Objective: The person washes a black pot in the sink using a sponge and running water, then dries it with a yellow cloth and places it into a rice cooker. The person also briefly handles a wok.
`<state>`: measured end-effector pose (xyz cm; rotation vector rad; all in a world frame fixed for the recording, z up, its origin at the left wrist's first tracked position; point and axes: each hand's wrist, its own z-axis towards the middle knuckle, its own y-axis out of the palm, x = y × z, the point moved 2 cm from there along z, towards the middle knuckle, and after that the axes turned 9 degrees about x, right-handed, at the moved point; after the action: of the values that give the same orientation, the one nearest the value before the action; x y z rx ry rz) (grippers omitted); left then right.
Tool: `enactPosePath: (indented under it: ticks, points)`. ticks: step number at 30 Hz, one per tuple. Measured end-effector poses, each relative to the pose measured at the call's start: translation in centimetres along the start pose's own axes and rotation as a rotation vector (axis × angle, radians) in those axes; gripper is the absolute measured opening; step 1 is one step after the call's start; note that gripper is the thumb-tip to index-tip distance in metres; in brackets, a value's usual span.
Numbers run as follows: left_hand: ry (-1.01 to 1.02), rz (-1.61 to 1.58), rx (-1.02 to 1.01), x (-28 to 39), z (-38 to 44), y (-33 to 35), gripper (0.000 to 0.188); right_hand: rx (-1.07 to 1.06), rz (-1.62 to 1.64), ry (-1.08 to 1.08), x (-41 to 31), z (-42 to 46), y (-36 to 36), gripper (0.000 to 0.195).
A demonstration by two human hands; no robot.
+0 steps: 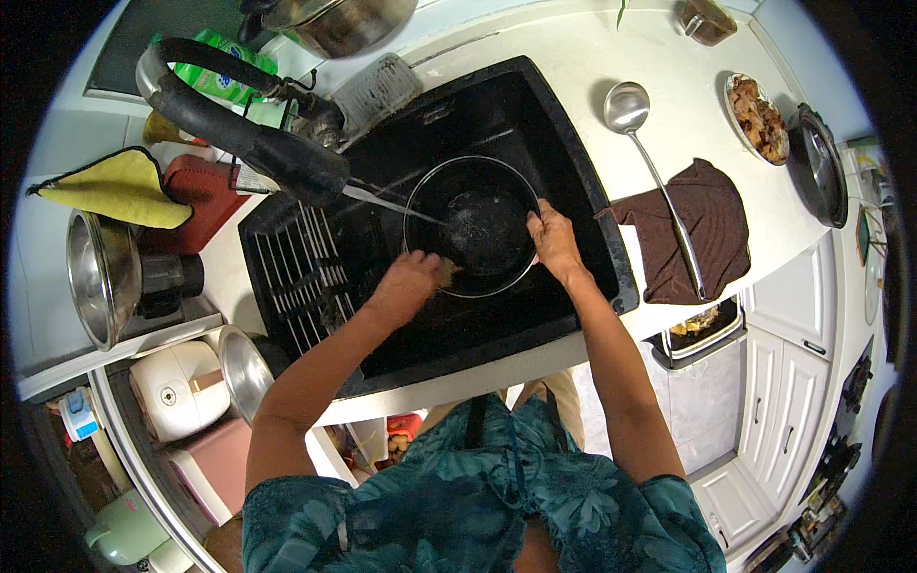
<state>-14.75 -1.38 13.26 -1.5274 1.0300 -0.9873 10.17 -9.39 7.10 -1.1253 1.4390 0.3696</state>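
Observation:
A round dark pan or pot (494, 208) with a thin metal rim sits inside the black sink (587, 251). Water streams into it from the black faucet (315, 172). My right hand (554, 236) grips the rim on the right side. My left hand (415, 283) is at the lower left of the rim, slightly blurred, with a small brownish scrubber (448, 272) at its fingertips; its exact kind is unclear.
A metal rack (301, 268) lies over the sink's left part. On the right counter, a steel ladle (666, 186) rests across a brown cloth (706, 229). Beyond are a plate of food (757, 120) and a lidded dark pot (818, 165). Steel bowls (104, 279) stand left.

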Motion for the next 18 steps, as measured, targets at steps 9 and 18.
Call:
enactPosePath:
  ticks: [9,18]
  points:
    - [-0.137,0.024,0.419,-0.4,11.0,-1.2,0.033,-0.012,0.028,-0.014,0.0,-0.3,-0.6,0.034]
    - [0.032,0.346,0.371,-5.6,11.9,0.9,0.028,-0.030,-0.092,0.055,-0.3,-0.4,-0.4,0.047]
